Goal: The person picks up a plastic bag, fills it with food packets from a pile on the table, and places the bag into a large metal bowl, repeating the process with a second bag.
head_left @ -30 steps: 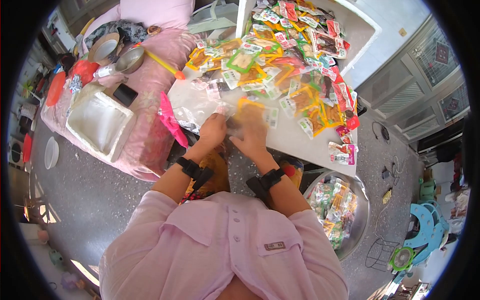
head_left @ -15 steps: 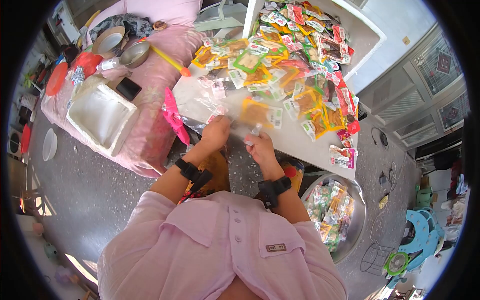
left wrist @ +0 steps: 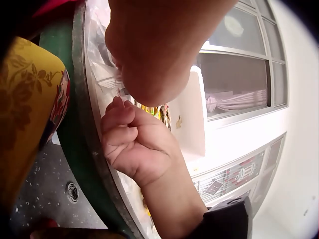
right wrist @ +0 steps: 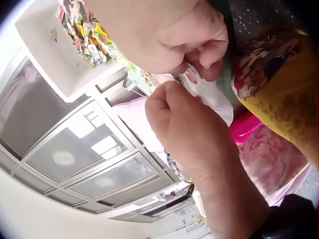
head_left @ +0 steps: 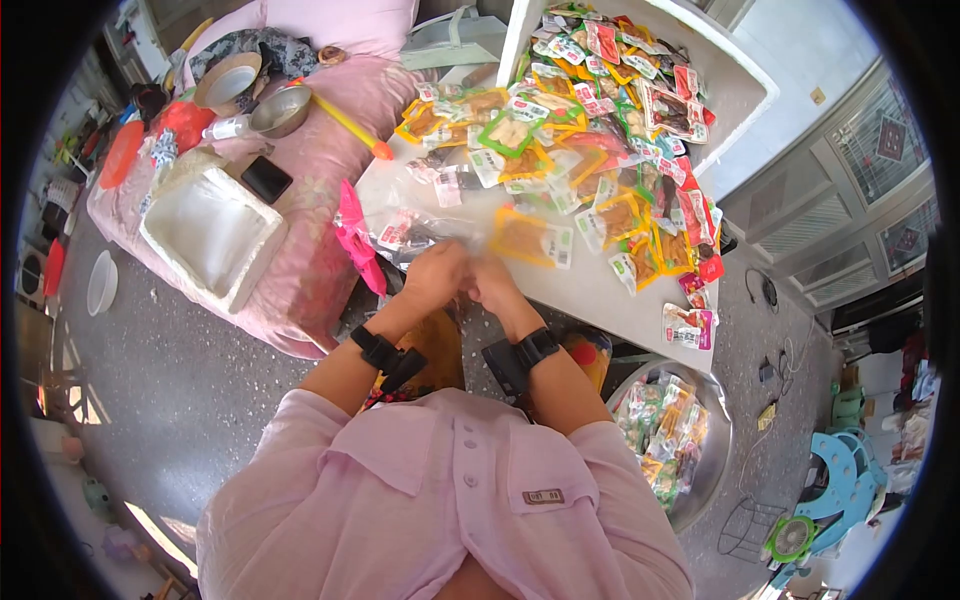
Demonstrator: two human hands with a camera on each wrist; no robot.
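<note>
Both hands meet over the near edge of the white tabletop (head_left: pixel 620 305). My left hand (head_left: pixel 437 275) has its fingers curled and grips a clear plastic bag (right wrist: pixel 217 99), which spreads below the hand in the right wrist view. Close against it, my right hand (head_left: pixel 492 280) has curled fingers, bunched at the clear plastic in the left wrist view. The hands hide what lies between the fingertips. A clear packet with a pink-and-white label (head_left: pixel 400 230) lies just left of the left hand. Beyond the right hand lies a yellow-edged food packet (head_left: pixel 532 238).
Many colourful food packets (head_left: pixel 620 215) cover the table's right side and fill a white foam box (head_left: pixel 740 95). A metal basin (head_left: pixel 722 440) of packets stands at lower right. Pink plastic (head_left: pixel 357 240) hangs at the table's left edge, near a bed with an empty foam tray (head_left: pixel 215 235).
The right hand drew away to the right with a bit of clear plastic between its fingers, then came back against the left hand. The left hand stayed near the table edge.
</note>
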